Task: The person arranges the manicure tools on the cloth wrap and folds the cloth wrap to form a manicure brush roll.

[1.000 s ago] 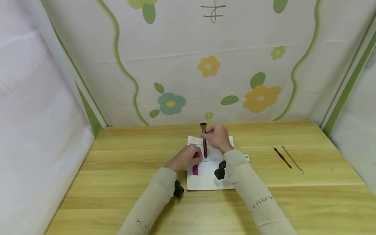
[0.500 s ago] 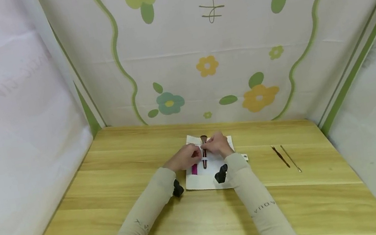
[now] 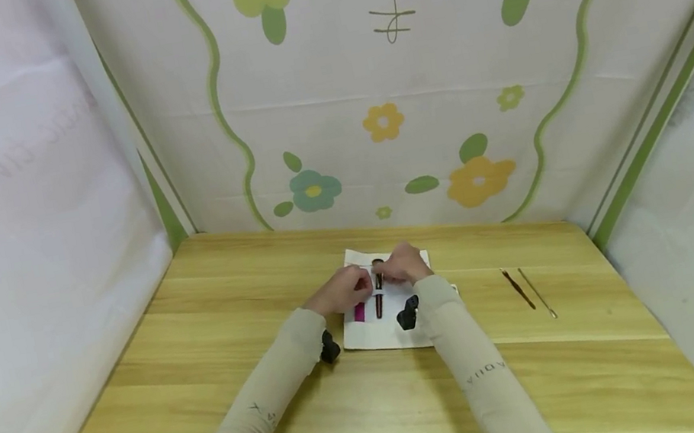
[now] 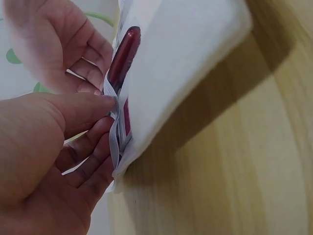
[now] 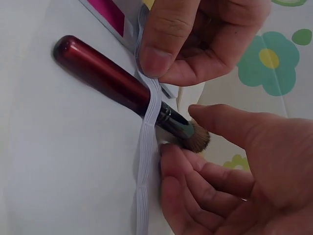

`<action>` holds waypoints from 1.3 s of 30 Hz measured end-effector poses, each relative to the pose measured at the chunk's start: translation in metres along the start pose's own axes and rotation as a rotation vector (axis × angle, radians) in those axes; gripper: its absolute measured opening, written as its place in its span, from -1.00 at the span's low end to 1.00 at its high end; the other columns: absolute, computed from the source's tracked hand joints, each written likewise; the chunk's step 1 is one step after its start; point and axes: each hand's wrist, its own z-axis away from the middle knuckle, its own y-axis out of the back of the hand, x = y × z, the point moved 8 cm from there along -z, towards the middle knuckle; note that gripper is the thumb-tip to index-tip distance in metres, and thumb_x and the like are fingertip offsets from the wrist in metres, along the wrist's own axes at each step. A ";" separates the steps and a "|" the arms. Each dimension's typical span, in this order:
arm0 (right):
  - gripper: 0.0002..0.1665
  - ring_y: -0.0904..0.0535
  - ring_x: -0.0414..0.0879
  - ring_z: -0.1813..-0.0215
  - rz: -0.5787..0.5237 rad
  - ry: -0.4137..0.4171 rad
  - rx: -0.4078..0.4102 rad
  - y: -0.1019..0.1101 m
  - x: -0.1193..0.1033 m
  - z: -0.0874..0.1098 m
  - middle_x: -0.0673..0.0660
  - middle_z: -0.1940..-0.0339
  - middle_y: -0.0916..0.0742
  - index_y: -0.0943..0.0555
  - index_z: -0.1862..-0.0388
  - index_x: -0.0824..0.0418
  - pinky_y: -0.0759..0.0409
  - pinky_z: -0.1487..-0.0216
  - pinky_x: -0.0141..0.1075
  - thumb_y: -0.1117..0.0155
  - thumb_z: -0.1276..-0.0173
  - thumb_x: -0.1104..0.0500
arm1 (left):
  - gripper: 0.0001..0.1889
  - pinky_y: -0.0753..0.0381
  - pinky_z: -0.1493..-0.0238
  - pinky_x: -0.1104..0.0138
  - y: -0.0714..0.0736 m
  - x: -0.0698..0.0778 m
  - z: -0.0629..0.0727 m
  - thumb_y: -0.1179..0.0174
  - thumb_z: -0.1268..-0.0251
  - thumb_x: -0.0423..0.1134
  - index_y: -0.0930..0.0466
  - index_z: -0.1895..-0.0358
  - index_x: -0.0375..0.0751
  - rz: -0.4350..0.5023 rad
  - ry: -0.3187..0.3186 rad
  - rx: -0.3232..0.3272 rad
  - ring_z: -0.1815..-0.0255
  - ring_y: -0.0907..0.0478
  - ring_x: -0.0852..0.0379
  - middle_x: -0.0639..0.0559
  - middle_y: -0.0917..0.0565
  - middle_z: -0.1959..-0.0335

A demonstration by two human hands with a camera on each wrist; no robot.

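Observation:
A makeup brush (image 5: 110, 76) with a dark red handle lies under a white elastic band (image 5: 142, 171) on an unfolded white fabric holder (image 3: 382, 336). In the left wrist view the left hand (image 4: 46, 152) pinches the band (image 4: 113, 134) beside the brush, thumb over fingers. The right hand (image 5: 230, 171) is at the brush's far end, its thumb and curled fingers on either side of the brown bristles (image 5: 199, 140). From above, the right hand (image 3: 406, 265) overlaps the brush head. A magenta piece (image 3: 360, 313) shows beside the left hand (image 3: 341, 291).
To the right of the holder, a slim dark brush (image 3: 519, 290) and a thin metal-coloured tool (image 3: 537, 293) lie on the wooden table (image 3: 273, 431). Flower-printed cloth (image 3: 323, 81) hangs behind the table, and a white cloth (image 3: 28, 226) hangs at the left.
The right hand has slid the brush through the band toward the person, so more handle shows past the band and the bristles sit lower. The left hand has stayed at the band.

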 end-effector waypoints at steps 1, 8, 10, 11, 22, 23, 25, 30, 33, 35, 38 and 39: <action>-0.47 -0.37 -0.15 0.68 0.008 0.001 0.018 0.002 -0.001 -0.001 -0.02 0.82 -0.46 -0.53 0.74 0.16 -0.34 0.56 -0.30 -0.49 -0.34 -0.02 | -0.81 -0.53 0.20 0.39 0.000 -0.001 -0.001 -0.14 -0.53 -0.45 -0.62 0.35 -0.25 -0.002 0.000 0.000 0.41 -0.49 0.23 0.00 -0.63 0.40; -0.53 -0.40 -0.16 0.69 -0.046 -0.033 0.063 0.006 0.002 -0.003 0.00 0.80 -0.50 -0.49 0.74 0.15 -0.36 0.60 -0.31 -0.47 -0.28 0.10 | -0.81 -0.55 0.22 0.41 -0.004 -0.002 -0.006 -0.16 -0.55 -0.41 -0.63 0.33 -0.22 0.003 0.008 -0.010 0.40 -0.51 0.23 0.01 -0.65 0.37; -0.61 -0.41 -0.16 0.69 -0.076 -0.035 0.054 0.008 0.003 -0.002 0.03 0.78 -0.56 -0.58 0.70 0.21 -0.35 0.61 -0.33 -0.44 -0.28 0.14 | -0.81 -0.55 0.21 0.41 -0.004 -0.002 -0.006 -0.17 -0.55 -0.40 -0.63 0.34 -0.22 -0.001 0.012 -0.006 0.39 -0.50 0.23 0.01 -0.65 0.38; -0.65 -0.42 -0.16 0.69 -0.089 -0.034 0.048 0.009 0.003 -0.001 0.04 0.77 -0.59 -0.62 0.67 0.23 -0.35 0.62 -0.34 -0.44 -0.28 0.15 | -0.81 -0.54 0.21 0.41 -0.003 -0.001 -0.006 -0.17 -0.55 -0.40 -0.63 0.33 -0.22 -0.003 0.014 -0.004 0.39 -0.50 0.23 0.01 -0.65 0.38; -0.67 -0.48 -0.20 0.70 -0.085 -0.035 0.010 0.003 0.007 0.000 0.03 0.76 -0.66 -0.73 0.63 0.25 -0.39 0.61 -0.38 -0.47 -0.26 0.10 | -0.83 -0.54 0.21 0.40 0.002 -0.002 -0.003 -0.16 -0.53 -0.42 -0.63 0.32 -0.24 -0.004 0.036 0.001 0.39 -0.50 0.22 0.00 -0.65 0.37; -0.67 -0.48 -0.20 0.69 -0.091 -0.031 0.003 0.002 0.006 0.001 0.03 0.76 -0.66 -0.74 0.63 0.25 -0.39 0.61 -0.38 -0.47 -0.27 0.11 | -0.83 -0.54 0.21 0.39 0.002 -0.002 -0.003 -0.16 -0.52 -0.43 -0.63 0.32 -0.24 -0.002 0.034 0.002 0.39 -0.50 0.22 0.00 -0.65 0.37; -0.68 -0.47 -0.20 0.69 -0.104 -0.018 -0.012 0.001 0.006 0.002 0.04 0.75 -0.67 -0.76 0.61 0.27 -0.38 0.61 -0.39 -0.47 -0.28 0.12 | -0.83 -0.54 0.21 0.39 0.002 0.000 -0.002 -0.15 -0.52 -0.44 -0.63 0.32 -0.25 0.006 0.032 0.002 0.38 -0.50 0.20 -0.01 -0.64 0.37; -0.70 -0.45 -0.22 0.67 -0.112 0.005 -0.050 -0.005 0.006 0.005 0.02 0.73 -0.67 -0.80 0.55 0.29 -0.39 0.60 -0.40 -0.48 -0.30 0.12 | -0.83 -0.53 0.21 0.38 0.002 0.001 0.000 -0.12 -0.52 -0.45 -0.62 0.31 -0.27 0.025 0.028 0.001 0.39 -0.49 0.19 -0.02 -0.62 0.36; -0.69 -0.47 -0.22 0.65 -0.106 0.011 -0.062 -0.006 0.006 0.007 0.02 0.72 -0.67 -0.80 0.54 0.27 -0.41 0.59 -0.40 -0.50 -0.32 0.09 | -0.84 -0.53 0.23 0.39 0.001 0.001 0.000 -0.11 -0.51 -0.45 -0.61 0.30 -0.28 0.017 0.010 0.010 0.40 -0.48 0.21 0.00 -0.61 0.37; -0.68 -0.47 -0.22 0.65 -0.090 0.019 -0.067 -0.006 0.005 0.008 0.01 0.72 -0.67 -0.79 0.56 0.26 -0.40 0.58 -0.40 -0.50 -0.32 0.09 | -0.85 -0.53 0.24 0.40 0.001 0.001 0.000 -0.12 -0.51 -0.44 -0.61 0.30 -0.27 0.012 0.008 0.020 0.41 -0.48 0.22 0.01 -0.61 0.37; -0.69 -0.46 -0.21 0.66 -0.060 0.042 -0.078 -0.005 0.001 0.011 0.02 0.71 -0.67 -0.77 0.59 0.25 -0.38 0.57 -0.40 -0.49 -0.30 0.11 | -0.86 -0.55 0.24 0.40 0.002 0.001 0.000 -0.14 -0.51 -0.43 -0.63 0.28 -0.27 0.008 0.017 0.020 0.39 -0.49 0.21 -0.01 -0.64 0.35; -0.69 -0.46 -0.22 0.65 -0.048 0.049 -0.082 -0.005 0.000 0.012 0.02 0.71 -0.67 -0.76 0.60 0.25 -0.38 0.57 -0.41 -0.48 -0.30 0.13 | -0.87 -0.55 0.24 0.39 0.002 0.001 -0.001 -0.14 -0.51 -0.43 -0.64 0.28 -0.27 0.006 0.022 0.017 0.38 -0.50 0.20 -0.02 -0.65 0.34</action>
